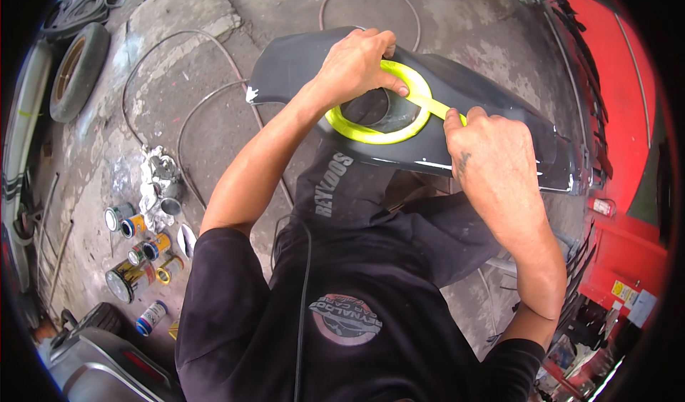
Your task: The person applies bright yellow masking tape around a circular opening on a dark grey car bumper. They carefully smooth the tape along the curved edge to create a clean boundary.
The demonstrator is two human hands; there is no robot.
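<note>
The left hand [365, 63] is resting, spread, on fluorescent-yellow flat tape [369, 136] circling the round opening [377, 108] in a dark-grey moulded panel [474, 88]; the right hand [494, 145] is gripping its loose strip [442, 110]. Uneven pulling would be creasing it.

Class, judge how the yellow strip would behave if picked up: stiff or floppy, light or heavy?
Probably floppy: the yellow strip bends around the opening in the dark panel. Likely light for its size, since it looks thin and narrow.
</note>
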